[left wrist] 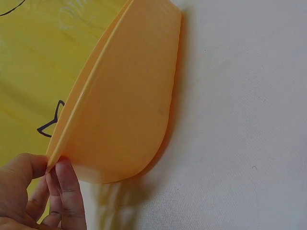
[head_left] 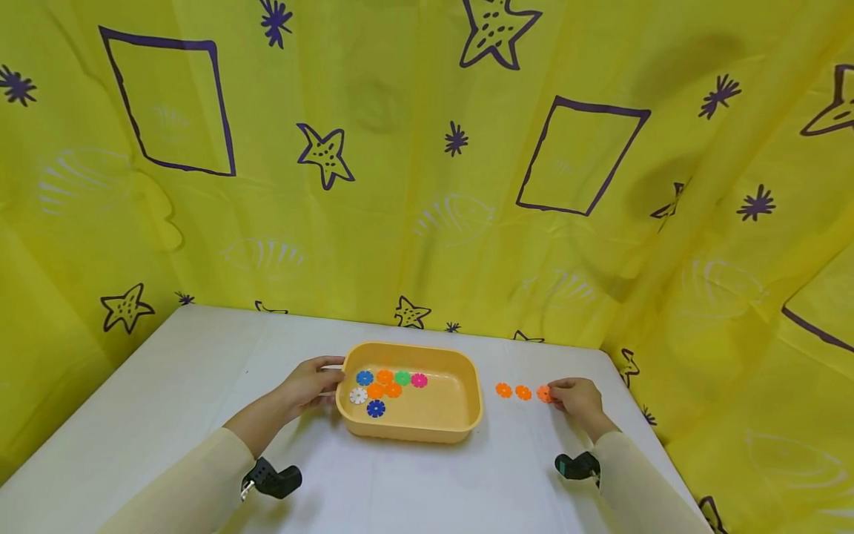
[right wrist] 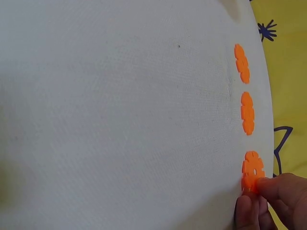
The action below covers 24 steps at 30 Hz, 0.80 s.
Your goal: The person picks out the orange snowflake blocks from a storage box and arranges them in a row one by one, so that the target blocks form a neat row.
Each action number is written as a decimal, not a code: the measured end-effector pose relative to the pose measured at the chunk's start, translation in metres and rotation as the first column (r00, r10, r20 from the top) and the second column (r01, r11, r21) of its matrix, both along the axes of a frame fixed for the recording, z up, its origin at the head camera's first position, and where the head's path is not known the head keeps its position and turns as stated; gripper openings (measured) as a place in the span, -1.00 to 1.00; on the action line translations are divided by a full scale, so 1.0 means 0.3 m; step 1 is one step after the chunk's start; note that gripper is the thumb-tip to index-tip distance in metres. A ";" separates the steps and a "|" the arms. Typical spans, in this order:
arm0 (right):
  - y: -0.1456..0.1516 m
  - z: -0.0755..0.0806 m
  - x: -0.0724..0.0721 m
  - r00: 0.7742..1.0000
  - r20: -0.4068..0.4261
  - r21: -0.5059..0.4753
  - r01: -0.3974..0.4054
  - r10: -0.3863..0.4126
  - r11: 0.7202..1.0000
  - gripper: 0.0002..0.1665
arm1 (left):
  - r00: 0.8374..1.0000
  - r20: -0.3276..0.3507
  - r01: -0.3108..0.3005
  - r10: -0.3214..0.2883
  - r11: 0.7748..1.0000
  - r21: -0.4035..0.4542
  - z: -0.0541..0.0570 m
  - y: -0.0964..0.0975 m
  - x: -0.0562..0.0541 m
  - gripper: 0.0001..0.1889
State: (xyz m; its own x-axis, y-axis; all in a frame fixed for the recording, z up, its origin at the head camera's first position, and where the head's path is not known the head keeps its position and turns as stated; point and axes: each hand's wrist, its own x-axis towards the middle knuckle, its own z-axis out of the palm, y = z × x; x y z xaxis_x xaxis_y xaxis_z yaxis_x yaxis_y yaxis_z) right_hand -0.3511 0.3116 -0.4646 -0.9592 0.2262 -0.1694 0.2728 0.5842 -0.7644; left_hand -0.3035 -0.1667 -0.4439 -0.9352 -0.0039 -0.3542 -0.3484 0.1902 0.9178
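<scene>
A shallow pale-orange plastic basin (head_left: 434,415) stands on the white table, with several notched plastic discs in blue, orange, green, pink and white lying in its left half. My left hand (head_left: 313,382) pinches the basin's left rim between thumb and fingers, which the left wrist view shows closely. To the right of the basin, two orange discs (head_left: 503,390) (head_left: 523,393) lie flat in a row. At that row's right end my right hand (head_left: 579,398) pinches a third orange disc (right wrist: 251,167) by its edge, thumb on top.
A yellow curtain (head_left: 400,245) printed with starfish and fish hangs behind and beside the white table (head_left: 427,482). Each wrist carries a dark strapped-on camera (head_left: 276,478).
</scene>
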 end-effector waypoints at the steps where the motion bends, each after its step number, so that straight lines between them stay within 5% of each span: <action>1: 0.001 0.001 0.001 1.000 0.001 -0.002 -0.002 0.002 1.000 -0.70 | 1.000 -0.002 -0.001 0.001 1.000 0.001 0.002 0.001 0.001 -0.46; 16: -0.003 0.023 0.007 1.000 0.021 0.002 -0.007 0.007 1.000 -0.67 | 1.000 0.007 -0.005 0.005 1.000 -0.003 0.001 0.004 -0.002 -0.47; 24: -0.011 0.055 -0.003 1.000 0.002 -0.086 0.004 -0.004 0.996 -0.62 | 1.000 -0.002 0.004 -0.004 1.000 0.017 0.008 0.002 0.004 -0.47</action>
